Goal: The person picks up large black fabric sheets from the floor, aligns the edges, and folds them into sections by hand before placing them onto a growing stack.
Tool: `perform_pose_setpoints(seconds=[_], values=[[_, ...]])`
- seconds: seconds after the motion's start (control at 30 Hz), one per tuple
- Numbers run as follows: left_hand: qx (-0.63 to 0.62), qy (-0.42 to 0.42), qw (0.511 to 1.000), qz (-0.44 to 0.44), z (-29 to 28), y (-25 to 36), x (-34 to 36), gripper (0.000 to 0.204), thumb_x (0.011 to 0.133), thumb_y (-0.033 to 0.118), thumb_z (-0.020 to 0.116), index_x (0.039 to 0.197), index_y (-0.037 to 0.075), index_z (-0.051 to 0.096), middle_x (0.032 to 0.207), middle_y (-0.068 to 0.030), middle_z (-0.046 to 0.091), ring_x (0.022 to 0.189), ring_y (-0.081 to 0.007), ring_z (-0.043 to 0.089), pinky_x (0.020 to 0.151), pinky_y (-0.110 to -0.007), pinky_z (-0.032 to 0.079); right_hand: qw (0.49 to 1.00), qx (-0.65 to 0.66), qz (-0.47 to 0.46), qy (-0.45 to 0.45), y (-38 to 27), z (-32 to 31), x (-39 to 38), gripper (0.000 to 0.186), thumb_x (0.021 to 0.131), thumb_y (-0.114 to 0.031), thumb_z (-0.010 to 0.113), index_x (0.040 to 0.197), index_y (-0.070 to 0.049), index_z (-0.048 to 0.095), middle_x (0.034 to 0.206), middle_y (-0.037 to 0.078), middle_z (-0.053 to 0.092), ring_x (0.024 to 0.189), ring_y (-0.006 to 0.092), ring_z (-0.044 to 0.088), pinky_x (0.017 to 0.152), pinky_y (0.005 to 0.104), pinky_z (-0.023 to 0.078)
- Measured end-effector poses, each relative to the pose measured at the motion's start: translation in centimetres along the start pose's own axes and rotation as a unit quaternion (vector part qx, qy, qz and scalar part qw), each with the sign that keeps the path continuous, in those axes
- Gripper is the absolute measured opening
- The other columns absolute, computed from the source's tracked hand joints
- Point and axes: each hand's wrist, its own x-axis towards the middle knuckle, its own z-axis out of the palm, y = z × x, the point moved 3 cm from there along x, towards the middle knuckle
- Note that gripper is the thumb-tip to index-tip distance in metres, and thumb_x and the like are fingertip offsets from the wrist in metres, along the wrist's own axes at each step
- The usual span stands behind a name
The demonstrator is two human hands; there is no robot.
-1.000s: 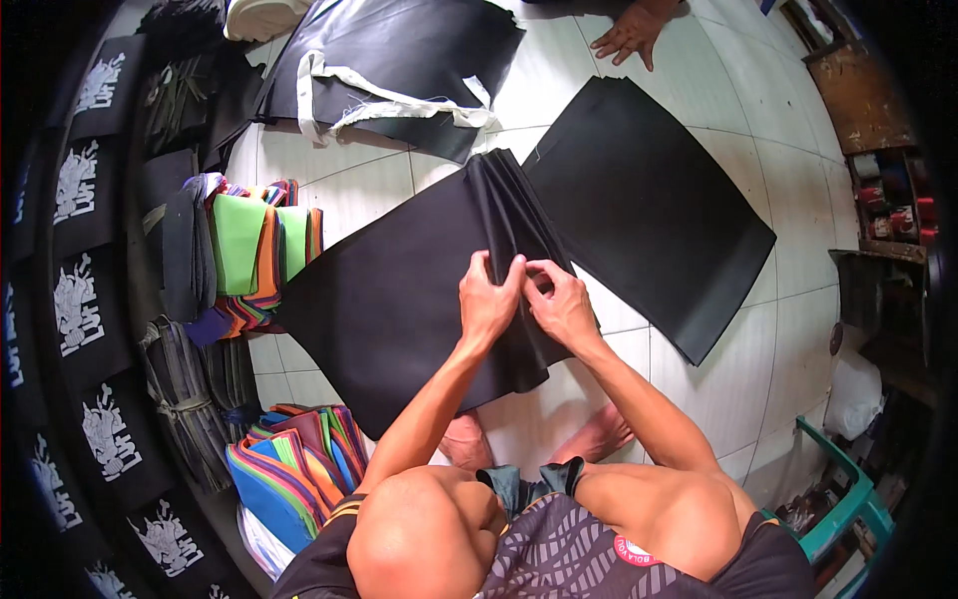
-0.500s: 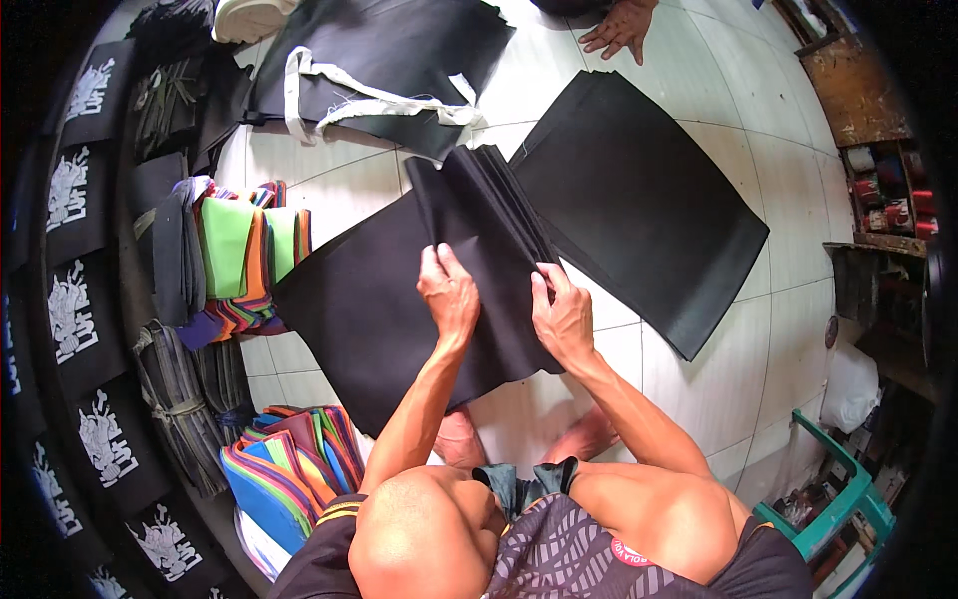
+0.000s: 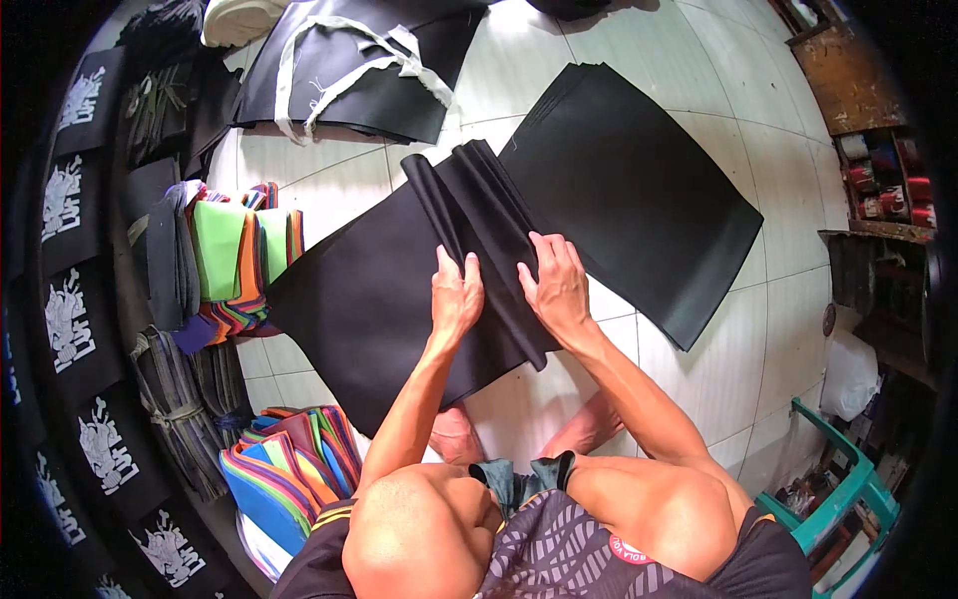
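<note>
A stack of black sheets [image 3: 349, 290], fabric-like and smooth, lies on the floor before my feet, its right part bunched into long folds. My left hand [image 3: 457, 295] is closed on the left fold, thumb and fingers on either side. My right hand [image 3: 559, 290] grips the rolled right edge, thumb toward the left hand and fingers over the fold. Their fingertips are partly hidden by the material. Just to the right lies another black stack [image 3: 639, 200], its far-left edges slightly fanned. Neither hand touches it.
Farther off, a black stack [image 3: 349, 95] carries loose white strips [image 3: 289, 75]. Colourful sheets [image 3: 222, 250] and a second colourful pile [image 3: 279, 469] stand at left, beside printed black pieces [image 3: 70, 319]. At right are a green plastic stool [image 3: 858, 489], a white bag [image 3: 851, 374] and wooden shelving [image 3: 848, 85].
The fanned right edge has been curled into a tighter roll, and my right hand has moved slightly up over it. Another person's hand at the top has left view. The white strips have shifted.
</note>
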Motion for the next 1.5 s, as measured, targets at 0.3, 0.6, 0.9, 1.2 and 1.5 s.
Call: perform_pose_setpoints(seconds=[0.3,0.6,0.9,1.2,1.5], values=[[-0.102,0.009,0.994,0.031,1.0,0.4,0.5,0.037,0.102,0.026,0.058,0.118,-0.006,0.061,0.103,-0.0301,0.073,0.100,-0.0455,0.071,0.087,-0.048,0.055,0.993,0.085,-0.059,-0.050,-2.4,0.6,-0.2,0.029,0.087,-0.009,0.071,0.114,0.000,0.069,0.100,0.016,0.067,0.092,0.0340,0.063,0.087,0.0440,0.052],[-0.078,-0.005,0.997,0.004,1.7,0.6,0.4,0.039,0.103,0.028,0.058,0.122,-0.006,0.061,0.110,-0.0286,0.072,0.108,-0.0453,0.069,0.092,-0.048,0.053,0.998,0.015,0.060,-0.027,0.0,1.3,-0.3,0.046,0.087,-0.007,0.073,0.129,0.006,0.060,0.111,0.018,0.061,0.100,0.0353,0.061,0.092,0.0443,0.052],[-0.084,-0.006,0.996,-0.005,1.9,0.3,0.6,0.047,0.104,0.035,0.059,0.128,-0.006,0.059,0.116,-0.0287,0.071,0.113,-0.0435,0.068,0.098,-0.046,0.052,0.999,-0.032,-0.010,0.011,0.9,1.7,-0.2,0.050,0.086,-0.003,0.072,0.134,0.000,0.059,0.110,0.016,0.064,0.103,0.0331,0.063,0.093,0.0430,0.052],[-0.074,-0.028,0.995,-0.053,1.3,0.2,1.3,0.045,0.102,0.032,0.062,0.130,-0.004,0.059,0.114,-0.0273,0.072,0.108,-0.0395,0.071,0.092,-0.045,0.054,0.972,0.221,0.042,-0.065,-0.9,1.1,1.5,0.028,0.087,-0.010,0.073,0.114,-0.003,0.071,0.095,0.011,0.068,0.096,0.0298,0.061,0.086,0.0400,0.051],[-0.118,-0.027,0.992,-0.034,2.1,1.4,1.0,0.048,0.104,0.037,0.060,0.132,-0.001,0.058,0.120,-0.0248,0.071,0.114,-0.0409,0.068,0.096,-0.044,0.052,0.997,-0.047,-0.063,-0.009,-0.2,0.9,0.1,0.045,0.086,-0.004,0.070,0.131,-0.006,0.066,0.109,0.011,0.062,0.104,0.0285,0.059,0.090,0.0408,0.050]])
